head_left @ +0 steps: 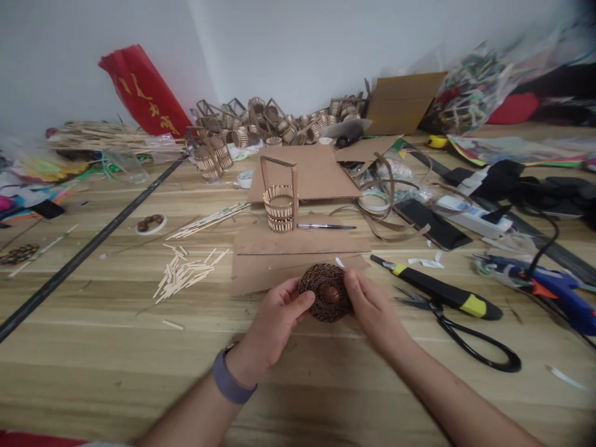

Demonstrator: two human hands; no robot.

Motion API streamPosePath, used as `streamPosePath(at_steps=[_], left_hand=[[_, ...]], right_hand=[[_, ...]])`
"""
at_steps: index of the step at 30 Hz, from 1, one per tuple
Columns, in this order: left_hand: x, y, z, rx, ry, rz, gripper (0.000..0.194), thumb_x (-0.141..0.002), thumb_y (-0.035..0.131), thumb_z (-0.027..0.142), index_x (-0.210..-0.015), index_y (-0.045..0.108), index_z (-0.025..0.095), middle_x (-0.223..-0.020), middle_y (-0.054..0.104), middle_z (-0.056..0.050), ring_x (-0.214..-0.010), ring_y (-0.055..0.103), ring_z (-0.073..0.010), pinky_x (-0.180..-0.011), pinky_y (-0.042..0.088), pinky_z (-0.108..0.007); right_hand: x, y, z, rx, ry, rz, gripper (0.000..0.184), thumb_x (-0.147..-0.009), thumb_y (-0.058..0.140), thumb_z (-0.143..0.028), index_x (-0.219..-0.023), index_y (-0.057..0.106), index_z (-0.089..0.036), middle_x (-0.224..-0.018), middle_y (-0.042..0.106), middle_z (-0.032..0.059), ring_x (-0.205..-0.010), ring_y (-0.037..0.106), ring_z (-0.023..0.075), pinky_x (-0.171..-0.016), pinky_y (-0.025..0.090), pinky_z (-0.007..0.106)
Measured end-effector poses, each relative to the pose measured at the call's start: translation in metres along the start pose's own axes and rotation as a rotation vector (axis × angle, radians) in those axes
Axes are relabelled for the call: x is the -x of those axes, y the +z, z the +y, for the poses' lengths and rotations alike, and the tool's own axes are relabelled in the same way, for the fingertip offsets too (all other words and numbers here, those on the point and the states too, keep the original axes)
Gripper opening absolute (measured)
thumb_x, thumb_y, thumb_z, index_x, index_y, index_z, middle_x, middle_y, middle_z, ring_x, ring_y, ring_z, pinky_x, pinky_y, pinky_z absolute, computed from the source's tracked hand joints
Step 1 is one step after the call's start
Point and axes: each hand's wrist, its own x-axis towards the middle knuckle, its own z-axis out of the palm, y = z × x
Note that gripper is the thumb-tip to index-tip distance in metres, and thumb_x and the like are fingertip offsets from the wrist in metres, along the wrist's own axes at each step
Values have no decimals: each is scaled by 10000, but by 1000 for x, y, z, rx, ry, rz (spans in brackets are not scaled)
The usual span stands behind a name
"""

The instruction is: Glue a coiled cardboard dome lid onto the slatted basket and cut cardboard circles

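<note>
Coiled corrugated-cardboard disc, gripped at opposite edges by left hand and right hand, thumbs uppermost, other fingers partly hidden; forearms slant inward.

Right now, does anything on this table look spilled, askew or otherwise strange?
Yes: the short sticks lie scattered at many angles, with one stick lying apart, so they look spilled. White scraps lie strewn on the right, like litter. The brown disc being held shows no clear damage.

Purplish wristband, perhaps a watch strap.
</note>
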Motion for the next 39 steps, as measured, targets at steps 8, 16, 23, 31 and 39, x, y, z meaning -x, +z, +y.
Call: streamPosePath(at_steps=[8, 16, 23, 31, 39], left_hand=[[-1, 1, -3, 14, -15, -43, 416, -712, 819, 428, -988, 747, 124, -968, 753, -114, -929, 678, -249, -822, 514, -342], [-1, 1, 2, 32, -40, 24, 395, -639, 870, 364, -931, 750, 127, -885, 754, -90, -841, 677, -214, -795, 514, -327], [-2, -1, 7, 34, -64, 127, 395, -543, 906, 294, -867, 744, 138, -816, 738, -54, -755, 656, -187, -759, 497, -325], [-3, 0, 5, 40, -64, 130, 391, -523, 913, 303, -831, 740, 133, -801, 741, -59, -729, 649, -178, -723, 485, -303], [-3, -1, 5, 72, -72, 104, 422, -539, 910, 282, -898, 737, 144, -886, 743, -65, -812, 666, -203, -794, 494, -334]], right_hand=[[5, 11, 4, 38, -2, 64, 633, -831, 334, -807, -662, 531, -230, -669, 591, 46, -666, 516, 223, -617, 408, 325], [6, 11, 6, -51, 46, -15, 606, -795, 430, -805, -644, 515, -225, -611, 520, 6, -604, 463, 184, -553, 393, 296], [3, 7, 3, -172, 94, -217, 479, -774, 609, -677, -732, 609, -200, -698, 590, 6, -684, 519, 183, -635, 436, 295], [5, 12, 8, -309, 144, -249, 456, -781, 640, -641, -722, 604, -190, -711, 588, 4, -699, 513, 174, -671, 424, 292], [6, 14, 8, -556, 261, -286, 430, -740, 722, -599, -705, 617, -183, -712, 593, 4, -712, 508, 168, -701, 411, 288]])
